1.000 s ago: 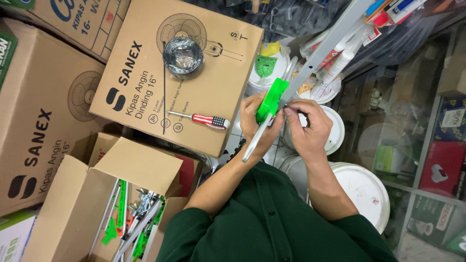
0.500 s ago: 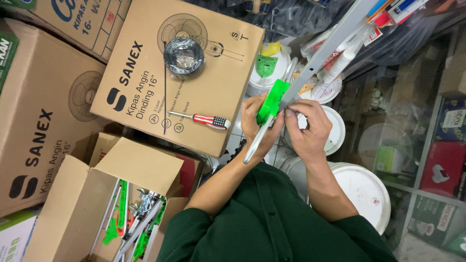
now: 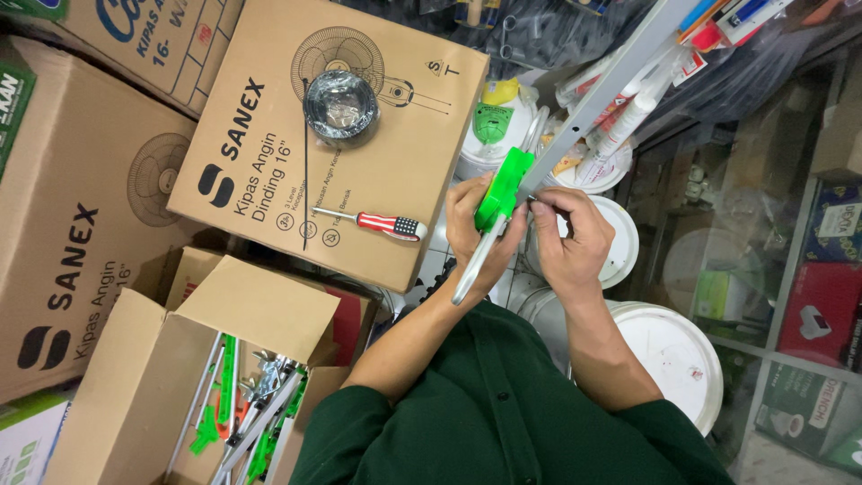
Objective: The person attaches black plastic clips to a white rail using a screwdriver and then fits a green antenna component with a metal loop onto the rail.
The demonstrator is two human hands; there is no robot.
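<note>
Hands meet over white buckets, just right of big fan carton (image 3: 359, 144). Left hand (image 3: 476, 235) in closed grip around green plastic piece (image 3: 504, 186) on grey metal bar (image 3: 588, 106); bar runs from below hand up toward top right. Right hand (image 3: 567, 241) pinches at bar just beside green piece, fingertips closed; what they hold too small to tell. Red-handled screwdriver (image 3: 382, 222) and black cable coil (image 3: 339, 103) lie on carton. Open box (image 3: 135, 395) of green-and-metal parts below carton.
</note>
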